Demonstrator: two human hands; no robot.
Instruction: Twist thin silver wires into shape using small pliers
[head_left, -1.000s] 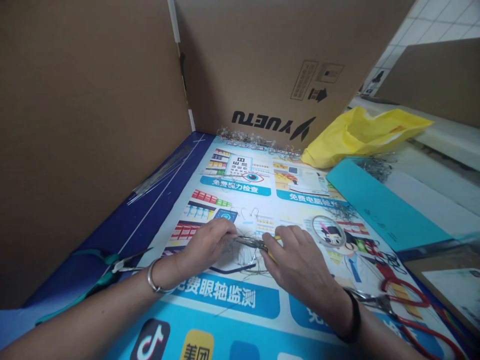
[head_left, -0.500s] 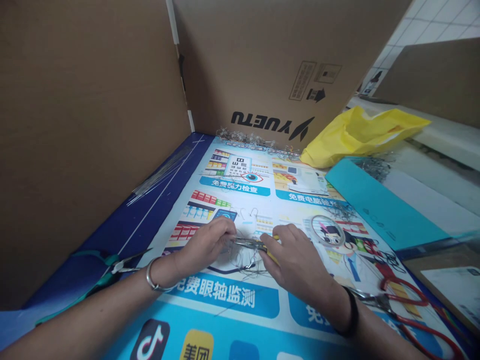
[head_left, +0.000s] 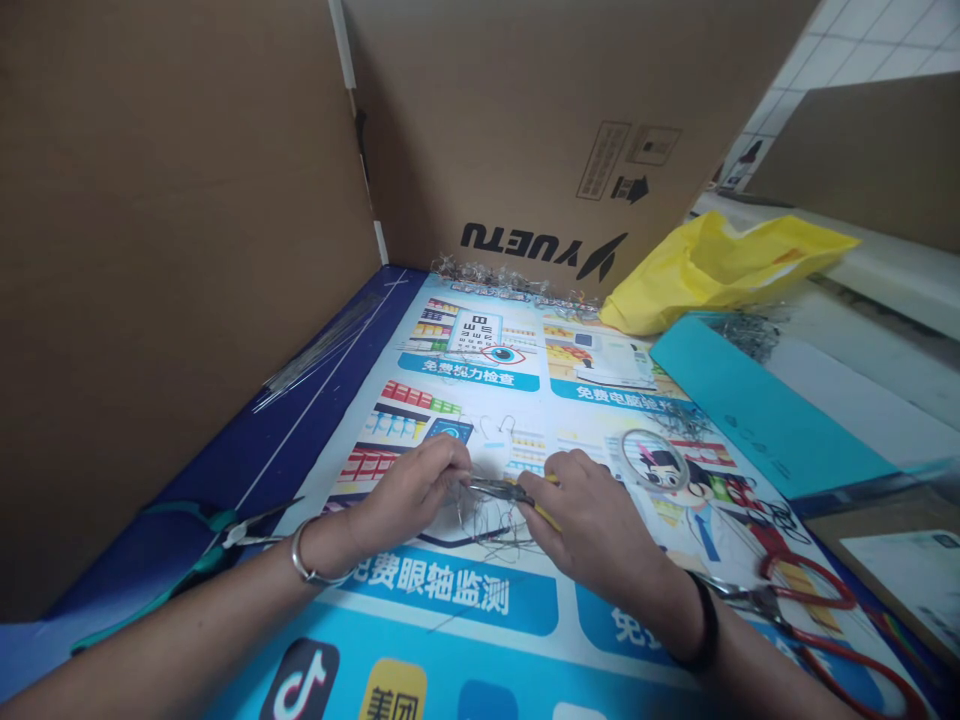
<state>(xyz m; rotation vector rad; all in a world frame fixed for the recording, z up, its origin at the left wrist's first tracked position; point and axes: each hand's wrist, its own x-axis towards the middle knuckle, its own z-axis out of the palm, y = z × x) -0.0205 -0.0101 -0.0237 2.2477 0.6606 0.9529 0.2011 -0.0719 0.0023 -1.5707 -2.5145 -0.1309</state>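
My right hand (head_left: 589, 512) is wrapped around the yellow handles of a pair of pliers (head_left: 498, 488), whose metal jaws point left. Right at the jaw tips, my left hand (head_left: 424, 490) has its fingers pinched on a thin wire, mostly hidden by the fingers. Below and between both hands lies a loose tangle of thin wires (head_left: 491, 525) on the printed poster (head_left: 525, 690). A few bent wire pieces (head_left: 501, 425) rest just beyond the fingers.
Teal-handled cutters (head_left: 217, 540) lie by my left forearm, red-handled scissors (head_left: 772, 603) by my right. A roll of clear tape (head_left: 654, 460) sits right of centre. Straight wires (head_left: 319, 350) lie left; a wire pile (head_left: 510, 278) lines the cardboard wall (head_left: 525, 120). A yellow bag (head_left: 712, 275) stands back right.
My right hand and the pliers have shifted very slightly, with the fingers closed further around the handles. My left hand stays nearly still at the jaw tips.
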